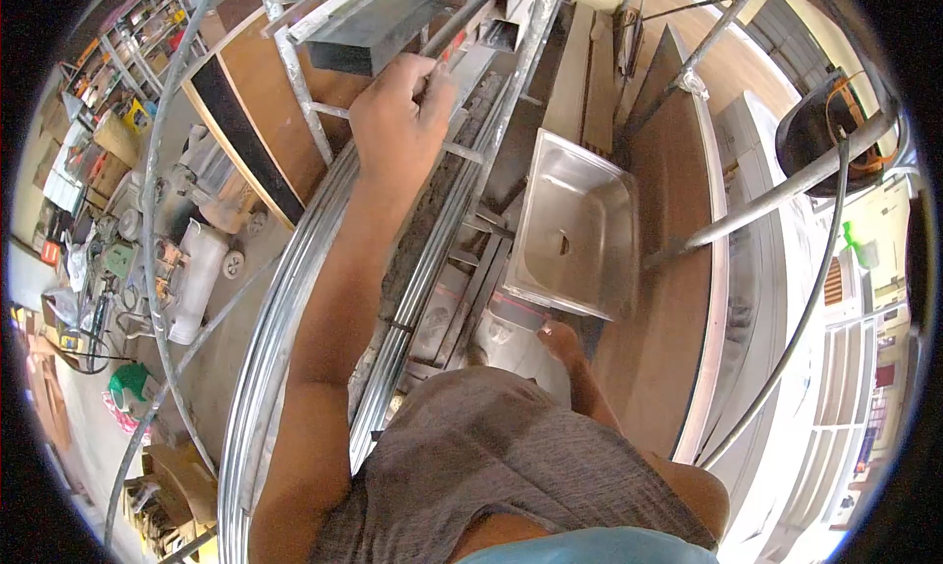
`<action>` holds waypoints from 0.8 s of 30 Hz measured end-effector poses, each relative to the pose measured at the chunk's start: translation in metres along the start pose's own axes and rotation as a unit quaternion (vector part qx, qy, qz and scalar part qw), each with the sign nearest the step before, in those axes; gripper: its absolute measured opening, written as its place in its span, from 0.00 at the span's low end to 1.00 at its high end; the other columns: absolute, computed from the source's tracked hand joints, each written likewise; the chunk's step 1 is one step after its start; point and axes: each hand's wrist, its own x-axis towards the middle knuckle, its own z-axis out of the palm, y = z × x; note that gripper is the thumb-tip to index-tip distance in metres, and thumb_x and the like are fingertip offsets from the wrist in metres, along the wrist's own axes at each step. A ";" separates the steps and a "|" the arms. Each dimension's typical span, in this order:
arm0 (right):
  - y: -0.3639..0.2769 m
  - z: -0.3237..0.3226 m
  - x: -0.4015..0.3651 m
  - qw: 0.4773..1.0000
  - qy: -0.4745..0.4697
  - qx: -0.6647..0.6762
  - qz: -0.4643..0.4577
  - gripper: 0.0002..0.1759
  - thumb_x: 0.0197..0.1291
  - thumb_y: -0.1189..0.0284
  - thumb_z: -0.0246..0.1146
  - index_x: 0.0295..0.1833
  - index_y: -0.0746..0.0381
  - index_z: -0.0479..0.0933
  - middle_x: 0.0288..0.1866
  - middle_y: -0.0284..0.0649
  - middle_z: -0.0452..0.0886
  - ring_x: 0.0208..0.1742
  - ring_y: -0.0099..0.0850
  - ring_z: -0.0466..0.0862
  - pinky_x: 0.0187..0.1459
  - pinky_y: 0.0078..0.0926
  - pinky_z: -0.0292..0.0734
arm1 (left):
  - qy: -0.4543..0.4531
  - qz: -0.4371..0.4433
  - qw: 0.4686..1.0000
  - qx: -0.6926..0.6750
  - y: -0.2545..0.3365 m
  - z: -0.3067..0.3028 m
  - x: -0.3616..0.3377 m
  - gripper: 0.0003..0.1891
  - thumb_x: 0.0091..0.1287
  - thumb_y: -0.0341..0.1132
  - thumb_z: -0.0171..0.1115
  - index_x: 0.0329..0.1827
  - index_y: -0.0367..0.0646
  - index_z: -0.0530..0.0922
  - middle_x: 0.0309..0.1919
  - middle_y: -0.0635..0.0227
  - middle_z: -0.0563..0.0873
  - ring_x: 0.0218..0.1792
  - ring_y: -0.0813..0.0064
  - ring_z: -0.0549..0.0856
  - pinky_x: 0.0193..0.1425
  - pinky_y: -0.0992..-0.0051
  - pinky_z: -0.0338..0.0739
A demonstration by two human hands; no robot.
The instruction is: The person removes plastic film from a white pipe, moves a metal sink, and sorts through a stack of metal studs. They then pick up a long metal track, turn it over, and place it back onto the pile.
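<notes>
My left hand (403,112) reaches forward, its fingers curled closed at a thin grey bar with red marks (454,48). Beside the knuckles juts the end of a dark rectangular metal tube (339,55), which lies on the rack. Lower down, close to my body, my right hand (562,341) is closed right at the edge of a dark grey strip with a red line (519,310); I cannot tell what its fingers hold. A stainless steel sink (580,225) stands tilted just beyond that hand.
A scaffold-like metal rack (501,122) holds long shiny metal profiles (295,240) running past my left side. Large brown boards (668,240) lean on the right, crossed by a slanted pole (786,191). Machines and a white tank (201,279) stand at left. A black helmet-like object (820,137) hangs upper right.
</notes>
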 end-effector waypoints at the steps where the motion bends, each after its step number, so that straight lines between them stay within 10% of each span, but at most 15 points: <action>1: 0.003 0.007 0.004 1.000 0.007 -0.021 0.012 0.23 0.57 0.54 0.60 0.46 0.63 0.81 0.45 0.55 0.84 0.47 0.54 0.83 0.49 0.48 0.76 | -0.004 0.015 1.000 -0.008 -0.001 -0.004 -0.002 0.06 0.61 0.33 0.68 0.38 0.40 0.84 0.28 0.60 0.87 0.28 0.73 0.85 0.34 0.73 0.78; 9: -0.017 -0.005 0.011 0.998 -0.038 -0.036 0.022 0.33 0.59 0.50 0.61 0.61 0.65 0.74 0.43 0.60 0.83 0.49 0.56 0.83 0.53 0.50 0.77 | 0.065 -0.087 0.988 -0.110 0.015 -0.018 -0.012 0.12 0.60 0.33 0.72 0.42 0.34 0.84 0.37 0.59 0.87 0.34 0.75 0.84 0.37 0.76 0.78; 11: -0.014 -0.003 0.005 0.998 -0.033 -0.038 0.029 0.22 0.60 0.54 0.60 0.47 0.62 0.81 0.43 0.54 0.84 0.47 0.54 0.83 0.51 0.47 0.76 | 0.045 -0.110 0.987 -0.107 0.012 -0.016 -0.013 0.13 0.61 0.34 0.72 0.43 0.33 0.84 0.37 0.59 0.87 0.35 0.75 0.84 0.39 0.76 0.79; 22: 0.021 0.017 -0.036 0.997 0.022 -0.064 0.038 0.23 0.62 0.52 0.60 0.41 0.63 0.82 0.38 0.54 0.84 0.44 0.55 0.83 0.45 0.50 0.77 | 0.035 -0.001 0.999 0.010 -0.026 0.056 0.028 0.19 0.61 0.44 0.72 0.41 0.35 0.83 0.31 0.59 0.87 0.32 0.69 0.85 0.42 0.69 0.78; 24: 0.025 0.016 -0.038 0.997 0.038 -0.064 0.024 0.23 0.62 0.52 0.60 0.43 0.63 0.81 0.39 0.54 0.84 0.44 0.54 0.83 0.45 0.50 0.77 | 0.025 -0.090 0.995 -0.017 -0.046 0.074 0.027 0.22 0.59 0.48 0.72 0.42 0.36 0.82 0.31 0.57 0.86 0.34 0.63 0.85 0.43 0.65 0.78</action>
